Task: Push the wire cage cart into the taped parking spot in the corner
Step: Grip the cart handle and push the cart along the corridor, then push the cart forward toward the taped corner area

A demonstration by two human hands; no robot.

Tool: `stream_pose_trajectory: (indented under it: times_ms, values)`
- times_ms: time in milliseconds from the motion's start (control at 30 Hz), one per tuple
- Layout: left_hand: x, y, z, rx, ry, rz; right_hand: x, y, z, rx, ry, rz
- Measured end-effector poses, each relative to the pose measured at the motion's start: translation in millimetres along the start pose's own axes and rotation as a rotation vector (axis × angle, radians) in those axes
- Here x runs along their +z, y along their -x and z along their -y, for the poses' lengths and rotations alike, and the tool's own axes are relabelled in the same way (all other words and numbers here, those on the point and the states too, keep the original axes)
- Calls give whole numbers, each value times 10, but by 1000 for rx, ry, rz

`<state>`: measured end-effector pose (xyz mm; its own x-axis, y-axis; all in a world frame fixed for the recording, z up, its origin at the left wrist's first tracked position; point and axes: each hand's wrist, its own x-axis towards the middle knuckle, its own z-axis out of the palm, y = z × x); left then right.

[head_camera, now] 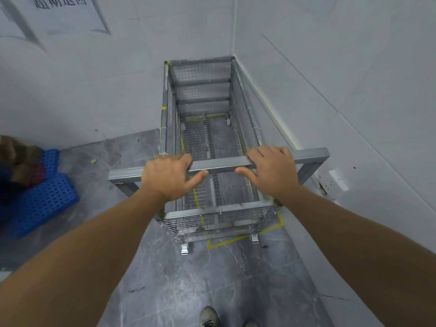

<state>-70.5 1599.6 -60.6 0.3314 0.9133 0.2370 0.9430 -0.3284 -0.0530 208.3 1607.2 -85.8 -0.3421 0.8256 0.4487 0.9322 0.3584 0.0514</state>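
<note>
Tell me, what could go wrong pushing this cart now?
The cart sits close to the right wall, so it might scrape it or the wall socket. The near left wheel lies outside the yellow tape, so it may park crooked.

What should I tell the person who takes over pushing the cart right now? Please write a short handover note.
Left hand: closed on the cart's handle bar, left of middle.
Right hand: on the same bar, right of middle, fingers over the top, thumb under.
Wire cage cart: empty, deep in the corner, its far end near the back wall, its right side along the right wall.
Yellow tape: the near line and its corners show on the floor just outside the cart's near end; the cart looks mostly inside.
Left: check the near casters against the tape, nudge if needed, then let go.
</note>
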Motion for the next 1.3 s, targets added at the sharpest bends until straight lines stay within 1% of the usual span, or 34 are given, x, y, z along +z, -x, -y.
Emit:
stream_pose_trajectory:
  times_ms: [100, 200, 333, 433, 667, 1067, 1300]
  values:
    - [33, -22, -35, 18, 0, -22, 31, 11, -61, -20, -4, -18]
    - [24, -56, -74, 11, 10, -9, 5, -6, -119, -20, 2, -9]
    - [2, -52, -103, -3, -6, 15, -34, -18, -119, -22, -10, 43]
    - [-6, -58, -101, -15, -18, -10, -58, -39, -118, -19, -20, 78]
    - [0, -62, -112, -4, -5, -17, -43, -33, -118, -33, 3, 42]
    - [-16, -57, -110, -6, -22, -17, -51, -18, -83, 5, -4, 56]
    - [15, -43, -99, 1, -17, -33, -22, 8, -80, -3, 1, 11]
